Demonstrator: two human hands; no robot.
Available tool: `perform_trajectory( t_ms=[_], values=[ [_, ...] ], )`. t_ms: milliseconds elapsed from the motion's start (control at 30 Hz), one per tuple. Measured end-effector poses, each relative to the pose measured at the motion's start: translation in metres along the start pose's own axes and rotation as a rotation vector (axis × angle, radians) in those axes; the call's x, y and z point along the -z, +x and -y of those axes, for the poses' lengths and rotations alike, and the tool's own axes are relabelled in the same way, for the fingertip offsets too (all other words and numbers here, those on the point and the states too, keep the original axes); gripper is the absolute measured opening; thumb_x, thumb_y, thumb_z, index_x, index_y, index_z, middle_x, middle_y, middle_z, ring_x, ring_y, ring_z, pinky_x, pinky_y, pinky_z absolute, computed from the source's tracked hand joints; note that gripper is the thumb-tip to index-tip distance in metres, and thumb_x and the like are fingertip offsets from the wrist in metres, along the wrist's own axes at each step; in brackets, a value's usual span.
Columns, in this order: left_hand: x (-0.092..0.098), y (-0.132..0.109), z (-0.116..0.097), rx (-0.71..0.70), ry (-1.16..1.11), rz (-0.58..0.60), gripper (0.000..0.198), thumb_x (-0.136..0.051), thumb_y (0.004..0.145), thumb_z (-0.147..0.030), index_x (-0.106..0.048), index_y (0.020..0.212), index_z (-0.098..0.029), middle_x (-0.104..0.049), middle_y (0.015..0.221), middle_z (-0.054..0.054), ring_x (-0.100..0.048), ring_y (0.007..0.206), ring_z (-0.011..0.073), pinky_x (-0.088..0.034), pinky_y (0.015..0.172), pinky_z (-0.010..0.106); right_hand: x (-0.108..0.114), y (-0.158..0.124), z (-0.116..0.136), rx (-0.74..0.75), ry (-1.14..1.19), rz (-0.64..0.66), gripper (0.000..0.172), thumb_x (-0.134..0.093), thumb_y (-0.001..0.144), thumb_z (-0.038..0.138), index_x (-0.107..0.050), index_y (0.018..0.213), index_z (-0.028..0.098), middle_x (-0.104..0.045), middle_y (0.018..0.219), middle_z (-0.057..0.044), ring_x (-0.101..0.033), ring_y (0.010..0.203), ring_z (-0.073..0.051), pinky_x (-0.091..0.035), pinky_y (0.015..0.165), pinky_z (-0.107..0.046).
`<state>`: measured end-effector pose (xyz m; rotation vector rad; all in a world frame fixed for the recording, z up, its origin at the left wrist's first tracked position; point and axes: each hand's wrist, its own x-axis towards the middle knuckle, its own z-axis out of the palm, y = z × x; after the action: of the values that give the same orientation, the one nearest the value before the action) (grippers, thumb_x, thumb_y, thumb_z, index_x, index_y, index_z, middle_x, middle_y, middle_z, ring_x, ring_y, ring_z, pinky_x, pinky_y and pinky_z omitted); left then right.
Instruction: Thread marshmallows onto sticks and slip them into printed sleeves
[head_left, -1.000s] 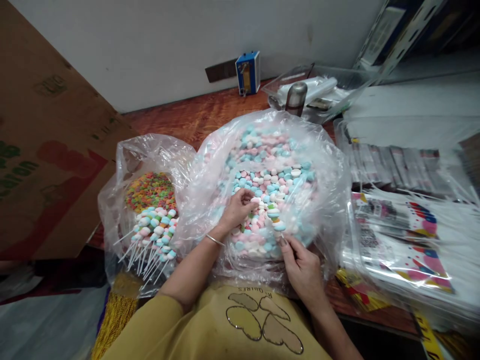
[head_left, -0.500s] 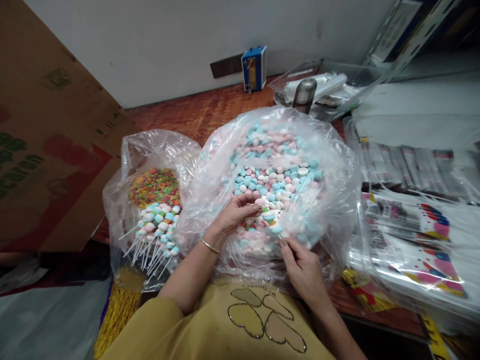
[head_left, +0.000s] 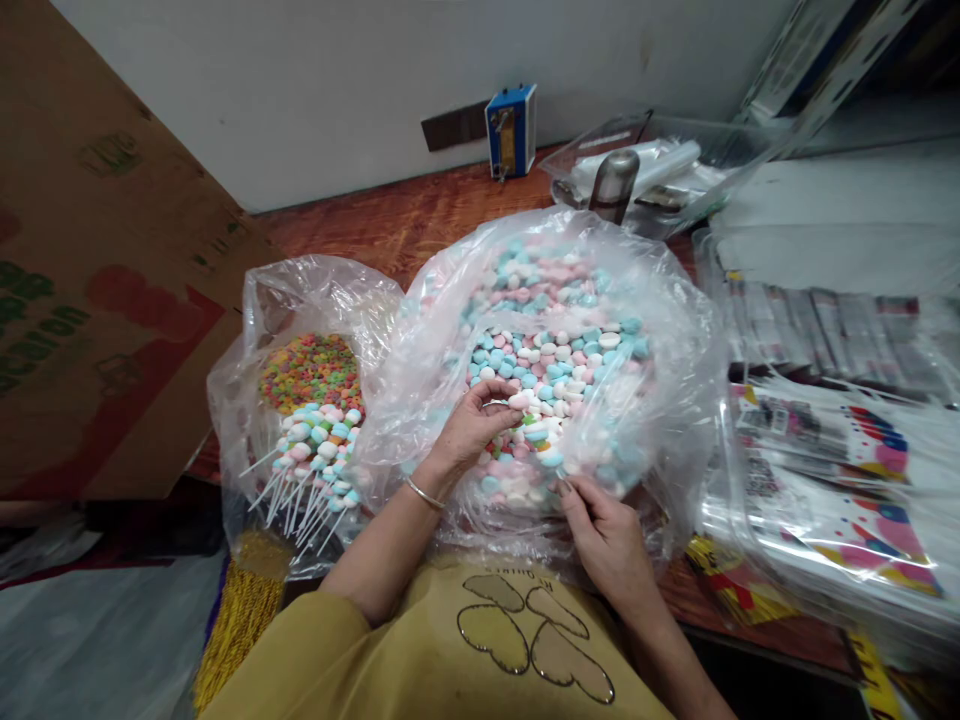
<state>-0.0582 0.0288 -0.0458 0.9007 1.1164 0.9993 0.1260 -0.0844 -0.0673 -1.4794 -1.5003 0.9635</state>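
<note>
Two hands of mine are inside the mouth of the big clear bag (head_left: 675,330), which sits at the near edge of the worktop (head_left: 390,225), close against my body. My left hand (head_left: 469,430) is curled, its fingertips pinched on one white candy piece (head_left: 517,402) just above the heap of pastel candies (head_left: 555,350) that fills the bag. My right hand (head_left: 604,535) is lower, thumb and forefinger closed on the bottom end of a thin stick (head_left: 541,440). The stick slants up toward the left hand with a few candies threaded on it. The bag's crumpled plastic rim rises around both wrists and partly veils the candies near it.

Touching the big bag on its left is a smaller clear bag (head_left: 247,390). It holds bright rings (head_left: 309,370) at the back and a fan of filled sticks (head_left: 315,460) at the front, bare ends pointing toward me. A cardboard box (head_left: 90,300) leans by the worktop's left edge. At the far edge, by the wall, stands a small blue box (head_left: 511,128). To its right a metal flask (head_left: 613,185) stands before a clear tray (head_left: 712,160). Stacks of printed packets (head_left: 825,470) in plastic cover the right side.
</note>
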Motion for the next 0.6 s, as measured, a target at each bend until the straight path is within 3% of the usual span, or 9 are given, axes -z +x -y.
perform_trajectory(
  t_ms=[133, 267, 400, 600],
  values=[
    [-0.0027, 0.0000, 0.0010, -0.001, 0.026, -0.007, 0.057, -0.089, 0.060, -0.030, -0.068, 0.112, -0.019, -0.071, 0.099, 0.004, -0.069, 0.079, 0.0139, -0.056, 0.070, 0.025, -0.0005, 0.0002, 0.0023, -0.038, 0.033, 0.008, 0.036, -0.049, 0.096, 0.043, -0.062, 0.072, 0.021, -0.060, 0.061, 0.000, -0.055, 0.058, -0.016, -0.039, 0.054, -0.025],
    [-0.0053, -0.0006, 0.0011, -0.029, 0.068, 0.000, 0.047, -0.089, 0.063, -0.033, -0.073, 0.104, -0.016, -0.072, 0.079, 0.002, -0.063, 0.065, 0.0111, -0.050, 0.058, 0.021, -0.0019, -0.0017, 0.0016, -0.129, 0.141, 0.065, 0.036, -0.049, 0.097, 0.046, -0.060, 0.074, 0.021, -0.053, 0.057, 0.002, -0.048, 0.053, -0.015, -0.035, 0.049, -0.025],
    [-0.0069, -0.0023, -0.0011, -0.077, 0.130, 0.016, 0.041, -0.089, 0.064, -0.033, -0.076, 0.099, -0.016, -0.072, 0.075, 0.002, -0.058, 0.058, 0.0088, -0.045, 0.051, 0.020, -0.0038, -0.0040, 0.0000, -0.236, 0.310, 0.143, 0.036, -0.049, 0.097, 0.051, -0.061, 0.082, 0.021, -0.045, 0.051, 0.006, -0.040, 0.045, -0.013, -0.029, 0.043, -0.025],
    [-0.0097, -0.0033, -0.0025, -0.090, 0.171, 0.023, 0.035, -0.087, 0.067, -0.035, -0.078, 0.096, -0.016, -0.076, 0.085, 0.005, -0.067, 0.072, 0.0136, -0.054, 0.062, 0.023, -0.0085, -0.0035, 0.0046, -0.301, 0.435, 0.164, 0.036, -0.049, 0.096, 0.055, -0.059, 0.087, 0.021, -0.040, 0.048, 0.009, -0.034, 0.040, -0.012, -0.028, 0.040, -0.024]
  ],
)
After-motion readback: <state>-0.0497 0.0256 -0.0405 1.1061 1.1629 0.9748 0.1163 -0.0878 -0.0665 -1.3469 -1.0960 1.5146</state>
